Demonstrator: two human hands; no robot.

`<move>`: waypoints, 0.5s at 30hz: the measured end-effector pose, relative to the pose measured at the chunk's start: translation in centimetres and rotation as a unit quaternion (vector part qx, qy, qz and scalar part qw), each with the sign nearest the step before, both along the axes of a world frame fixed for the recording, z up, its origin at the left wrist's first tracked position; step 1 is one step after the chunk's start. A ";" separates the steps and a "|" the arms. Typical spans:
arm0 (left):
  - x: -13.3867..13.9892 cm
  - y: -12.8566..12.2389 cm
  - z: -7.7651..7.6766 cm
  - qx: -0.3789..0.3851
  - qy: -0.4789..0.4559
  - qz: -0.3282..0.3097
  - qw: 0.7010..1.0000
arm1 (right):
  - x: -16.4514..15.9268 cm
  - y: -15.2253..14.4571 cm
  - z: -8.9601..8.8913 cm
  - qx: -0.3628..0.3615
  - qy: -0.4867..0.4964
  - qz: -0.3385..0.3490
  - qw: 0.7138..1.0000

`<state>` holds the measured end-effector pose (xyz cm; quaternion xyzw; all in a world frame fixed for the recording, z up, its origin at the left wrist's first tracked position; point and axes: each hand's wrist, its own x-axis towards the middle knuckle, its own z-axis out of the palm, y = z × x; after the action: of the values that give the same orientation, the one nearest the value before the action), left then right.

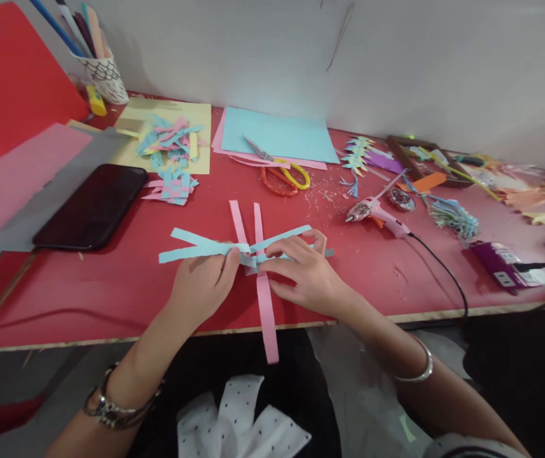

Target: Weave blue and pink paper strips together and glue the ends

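Note:
Between my hands, blue paper strips cross pink paper strips just above the red table's front edge. My left hand pinches the blue strips near the crossing, thumb on top. From the right, my right hand has its fingers curled at the crossing and over the other ends of the blue strips; the fingertips partly hide the join. One pink strip hangs down past the table edge, and two pink ends point away from me.
Scissors lie beyond my hands beside blue paper sheets. A pink glue gun with a black cord rests at the right. On the left are a black phone, a heap of paper scraps and a pen cup.

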<state>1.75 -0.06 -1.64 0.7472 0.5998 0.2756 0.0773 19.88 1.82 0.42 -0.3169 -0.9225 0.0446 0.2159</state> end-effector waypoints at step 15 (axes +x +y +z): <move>-0.3 0.0 -0.5 0.023 0.022 -0.022 0.999 | -1.6 2.0 -0.2 -0.205 0.078 -0.172 0.960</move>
<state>1.44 -0.06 -2.18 0.7678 0.5780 0.2714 0.0528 18.24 3.81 0.20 -0.5041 -0.8051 0.2196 0.2222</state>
